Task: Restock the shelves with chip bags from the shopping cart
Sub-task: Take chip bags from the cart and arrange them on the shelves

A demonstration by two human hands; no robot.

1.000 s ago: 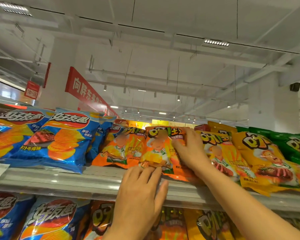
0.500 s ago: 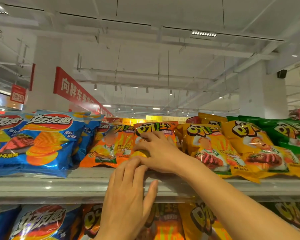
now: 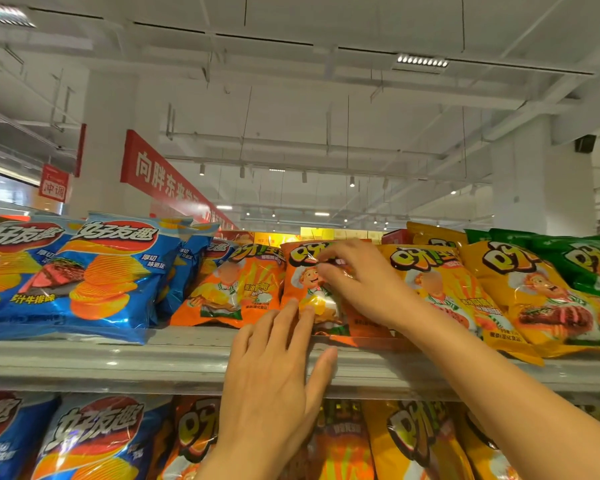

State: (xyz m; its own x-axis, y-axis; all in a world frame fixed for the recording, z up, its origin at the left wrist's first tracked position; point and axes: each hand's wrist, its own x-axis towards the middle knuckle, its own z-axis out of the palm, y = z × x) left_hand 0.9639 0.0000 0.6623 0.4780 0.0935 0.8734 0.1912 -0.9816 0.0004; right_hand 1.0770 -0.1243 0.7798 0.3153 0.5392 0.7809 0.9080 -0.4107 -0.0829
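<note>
Right hand (image 3: 364,282) fingers curled pinching orange chip bag (image 3: 312,292) on shelf (image 3: 118,362), left hand (image 3: 278,368) spread flat against its lower edge

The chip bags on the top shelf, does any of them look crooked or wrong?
Slightly. The orange bag under both hands leans and its bottom edge juts past the shelf lip. The right hand pinches its top; the left hand steadies its bottom. Nothing looks torn or spilled.
</note>
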